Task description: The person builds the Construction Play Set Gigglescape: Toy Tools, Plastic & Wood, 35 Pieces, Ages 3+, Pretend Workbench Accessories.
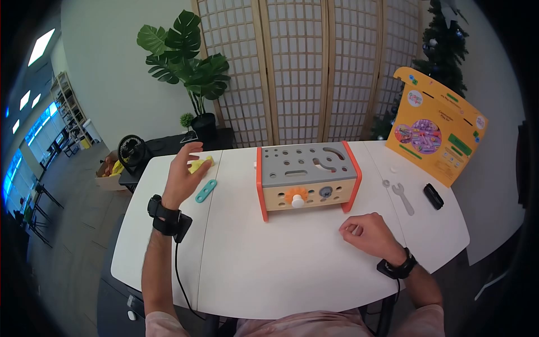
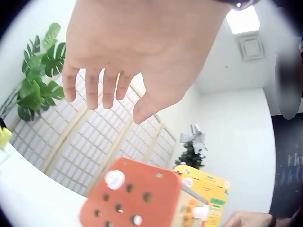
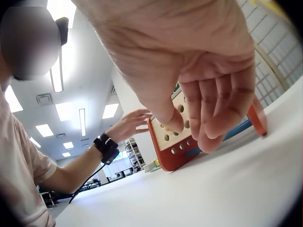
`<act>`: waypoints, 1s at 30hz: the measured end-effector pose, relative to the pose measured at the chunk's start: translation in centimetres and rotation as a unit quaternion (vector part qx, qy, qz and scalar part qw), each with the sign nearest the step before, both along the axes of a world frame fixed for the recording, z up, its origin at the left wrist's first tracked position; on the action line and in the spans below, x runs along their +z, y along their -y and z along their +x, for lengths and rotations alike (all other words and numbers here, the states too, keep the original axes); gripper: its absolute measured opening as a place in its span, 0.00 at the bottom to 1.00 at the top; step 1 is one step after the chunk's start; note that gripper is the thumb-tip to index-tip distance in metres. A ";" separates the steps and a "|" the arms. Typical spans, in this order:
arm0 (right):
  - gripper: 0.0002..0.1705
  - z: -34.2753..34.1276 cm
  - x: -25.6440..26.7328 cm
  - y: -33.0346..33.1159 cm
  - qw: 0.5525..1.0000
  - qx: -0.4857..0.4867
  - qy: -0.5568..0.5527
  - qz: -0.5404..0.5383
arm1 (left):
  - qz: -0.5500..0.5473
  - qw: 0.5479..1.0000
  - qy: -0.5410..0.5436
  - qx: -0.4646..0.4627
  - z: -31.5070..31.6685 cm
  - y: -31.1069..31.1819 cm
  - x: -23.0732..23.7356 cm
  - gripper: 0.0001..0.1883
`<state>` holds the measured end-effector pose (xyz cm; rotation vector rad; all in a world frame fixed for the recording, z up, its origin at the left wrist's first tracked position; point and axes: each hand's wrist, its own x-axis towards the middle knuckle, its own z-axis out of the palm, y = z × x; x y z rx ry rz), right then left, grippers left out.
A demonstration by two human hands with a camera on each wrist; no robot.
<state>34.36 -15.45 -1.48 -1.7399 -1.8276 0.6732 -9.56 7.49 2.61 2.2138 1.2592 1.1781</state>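
My left hand (image 1: pixel 183 176) is raised at the table's left side, fingers spread and holding nothing. Beside it in the head view lie a yellow toy piece (image 1: pixel 200 164), partly hidden by the hand, and a teal strip with holes (image 1: pixel 206 191). At the centre stands a toy workbench (image 1: pixel 307 166) with a grey perforated top, red end panels (image 2: pixel 135 194), an orange gear (image 1: pixel 293 194) with a white knob, and a grey screw head (image 1: pixel 326 192). In front of its right end, my right hand (image 1: pixel 370 235) hangs loosely curled over the table, with nothing in it.
Right of the workbench lie a grey toy wrench (image 1: pixel 402 199), a small grey piece (image 1: pixel 386 183), a white piece (image 1: pixel 394 169) and a black object (image 1: pixel 433 196). A yellow box (image 1: pixel 438 123) stands at the back right. Behind the table are a plant (image 1: pixel 193 78) and a folding screen (image 1: pixel 297 73).
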 end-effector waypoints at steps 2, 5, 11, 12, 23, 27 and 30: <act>0.08 0.8 -0.5 0.5 1.000 0.006 0.015 0.000 | 0.041 0.991 -0.082 0.099 -3.3 -2.0 -2.2 0.33; 0.07 1.7 -1.3 0.9 0.998 0.031 0.054 -0.003 | 0.050 0.957 -0.195 0.208 -7.6 -4.5 -5.7 0.39; 0.13 1.5 -1.3 1.1 0.986 0.076 0.148 0.002 | -0.021 0.927 -0.232 0.292 -11.0 -6.3 -9.9 0.43; 0.13 1.2 -1.0 1.0 0.986 0.075 0.149 0.001 | -0.022 0.928 -0.232 0.292 -11.1 -6.5 -10.2 0.43; 0.29 1.2 -1.4 1.3 0.964 0.167 0.206 -0.037 | -0.144 0.896 -0.272 0.321 -11.1 -7.4 -9.4 0.28; 0.31 1.1 -1.2 1.7 0.964 0.165 0.202 -0.052 | -0.143 0.896 -0.284 0.310 -10.7 -8.2 -9.3 0.25; 0.32 1.2 -1.4 1.7 0.962 0.173 0.208 -0.046 | -0.249 0.930 -0.109 0.247 -8.5 -7.5 -7.6 0.20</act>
